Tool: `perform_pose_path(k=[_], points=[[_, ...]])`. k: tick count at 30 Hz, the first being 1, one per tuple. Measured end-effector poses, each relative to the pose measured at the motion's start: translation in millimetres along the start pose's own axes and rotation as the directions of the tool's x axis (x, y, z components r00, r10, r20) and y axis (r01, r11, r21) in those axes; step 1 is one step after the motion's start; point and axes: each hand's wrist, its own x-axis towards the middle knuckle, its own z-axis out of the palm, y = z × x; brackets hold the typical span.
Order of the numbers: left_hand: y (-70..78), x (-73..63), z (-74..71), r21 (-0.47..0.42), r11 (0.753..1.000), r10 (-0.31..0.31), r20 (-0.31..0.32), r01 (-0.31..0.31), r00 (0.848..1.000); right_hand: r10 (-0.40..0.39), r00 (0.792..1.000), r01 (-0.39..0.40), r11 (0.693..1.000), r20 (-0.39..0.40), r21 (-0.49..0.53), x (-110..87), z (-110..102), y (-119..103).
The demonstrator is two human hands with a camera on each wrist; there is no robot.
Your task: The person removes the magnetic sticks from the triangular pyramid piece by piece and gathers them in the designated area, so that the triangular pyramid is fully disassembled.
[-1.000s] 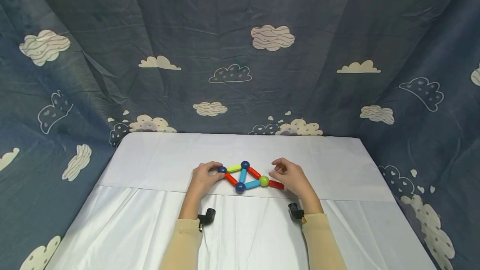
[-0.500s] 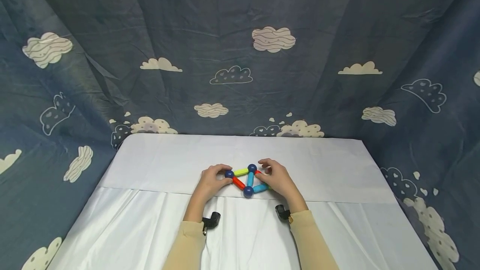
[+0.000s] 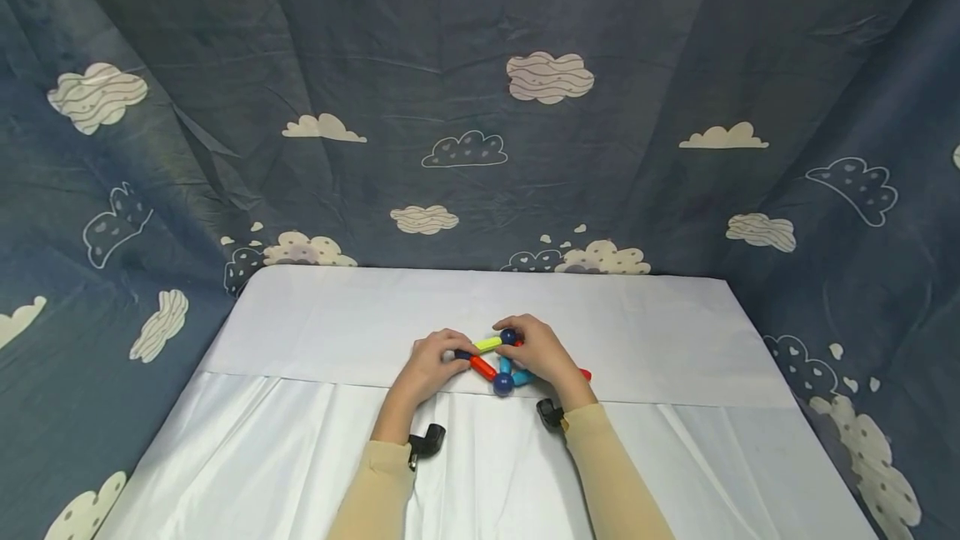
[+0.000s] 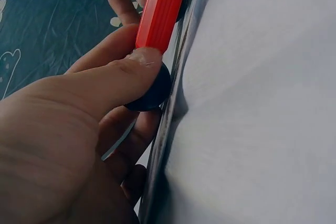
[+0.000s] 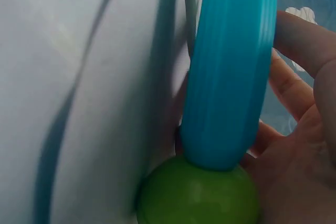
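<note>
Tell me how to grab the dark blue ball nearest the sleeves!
Probably pinch the dark blue ball around its round near half, coming from the person's side: that part looks bare, while a red rod and light blue rods join it further back.

Red rod [image 4: 160, 11], green ball [image 5: 197, 192], navy cloud-printed backdrop [image 3: 480, 102].

The right hand [image 3: 543, 352] moved toward nine o'clock, from beside the red end rod [image 3: 586, 374] to the far dark blue ball [image 3: 508, 337], which its fingers came to pinch. The rod-and-ball frame [image 3: 483, 367] shifted toward four o'clock, the left hand [image 3: 431, 367] with it. In the head view, the green ball [image 5: 197, 192] became hidden behind the right hand.
</note>
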Motion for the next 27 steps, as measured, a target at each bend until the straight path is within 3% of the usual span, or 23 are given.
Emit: perform_pose_path(k=[6, 19, 27], points=[[0.4, 0.2, 1.5, 0.06, 0.998, 0.019, 0.026, -0.021, 0.999, -0.013, 1.0, 0.013, 0.999, 0.006, -0.051, 3.4, 3.0, -2.6], [0.8, -0.4, 2.4, 0.025, 1.0, 0.0, 0.037, -0.001, 0.999, 0.047, 0.999, -0.046, 0.995, 0.012, -0.085, 9.1, 8.6, -6.1], [2.1, -0.6, 2.6, 0.009, 1.0, -0.014, 0.041, 0.014, 0.999, 0.075, 0.997, -0.074, 0.996, 0.009, -0.054, 9.8, 8.7, -6.6]])
